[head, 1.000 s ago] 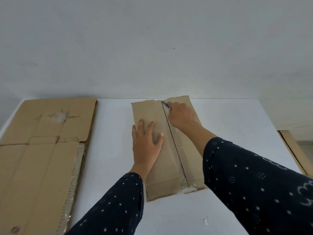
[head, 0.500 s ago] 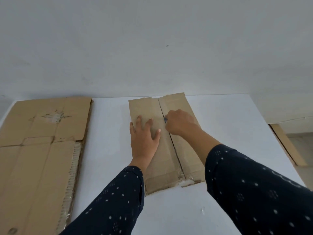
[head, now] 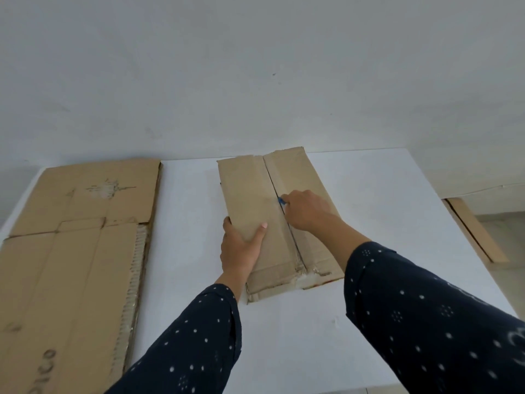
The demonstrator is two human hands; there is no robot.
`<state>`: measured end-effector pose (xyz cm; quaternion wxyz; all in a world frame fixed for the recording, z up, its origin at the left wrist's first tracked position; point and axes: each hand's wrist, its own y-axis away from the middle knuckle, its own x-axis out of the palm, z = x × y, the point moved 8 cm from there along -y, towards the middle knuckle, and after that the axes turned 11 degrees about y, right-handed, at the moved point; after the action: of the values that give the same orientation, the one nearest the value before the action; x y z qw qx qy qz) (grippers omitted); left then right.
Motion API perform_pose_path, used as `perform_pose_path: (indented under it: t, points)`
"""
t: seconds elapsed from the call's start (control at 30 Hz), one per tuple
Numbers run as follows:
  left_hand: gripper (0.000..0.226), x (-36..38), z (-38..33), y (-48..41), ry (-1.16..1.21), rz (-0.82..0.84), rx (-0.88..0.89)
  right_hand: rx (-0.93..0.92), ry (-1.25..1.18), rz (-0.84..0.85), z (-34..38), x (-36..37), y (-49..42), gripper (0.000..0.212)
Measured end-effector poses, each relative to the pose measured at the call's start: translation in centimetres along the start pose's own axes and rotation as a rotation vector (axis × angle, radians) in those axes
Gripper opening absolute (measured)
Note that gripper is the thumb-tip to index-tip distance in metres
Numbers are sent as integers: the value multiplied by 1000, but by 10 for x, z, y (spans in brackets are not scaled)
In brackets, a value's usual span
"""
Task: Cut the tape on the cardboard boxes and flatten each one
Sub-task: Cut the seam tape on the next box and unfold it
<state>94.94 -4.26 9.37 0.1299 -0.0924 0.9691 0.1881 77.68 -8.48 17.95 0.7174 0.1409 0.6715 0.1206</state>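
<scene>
Cardboard box (head: 250,200) lay long-side away from the person, near the middle of the white worktop (head: 369,194). Left hand (head: 241,248) gripped the box's left edge, thumb on the top face and fingers curled around the side, probably to steady it against the pull of the cut. Right hand (head: 306,211) was closed around a blue cutter (head: 281,201), tip set on the centre tape seam (head: 295,248) about midway along. The seam appeared open beyond the tip; the near stretch seemed uncut, though this was hard to confirm.

Flattened cardboard (head: 79,237) lay at the worktop's left, well apart, likely the done pile.

Not visible: the blade itself, hidden by the right hand; the left fingers under the edge. A cardboard strip (head: 477,231) to the right, below worktop level, was cut off by the worktop edge.
</scene>
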Motion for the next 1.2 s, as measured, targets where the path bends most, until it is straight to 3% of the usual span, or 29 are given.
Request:
perform_pose_path:
  t: [0.43, 0.7, 0.77, 0.9, 1.0, 1.2]
  points:
    - [82, 2, -4, 7, -55, -99, 8, -69, 36, 141, -25, 19, 111, 23]
    - [94, 1, -8, 11, -103, -112, -51, -133, 36, 170, -40, 26, 145, 31]
    - [97, 3, -15, 22, -178, -133, -27, -128, 34, 153, -44, 30, 149, 32]
    - [97, 24, -30, 53, -558, -146, 167, -121, -58, 172, -54, 35, 156, 40]
    - [94, 32, -26, 61, -654, -131, 186, -155, -134, 186, -63, 29, 160, 41]
    - [90, 27, -21, 59, -626, -134, 223, -155, 14, -55, -71, 25, 165, 22]
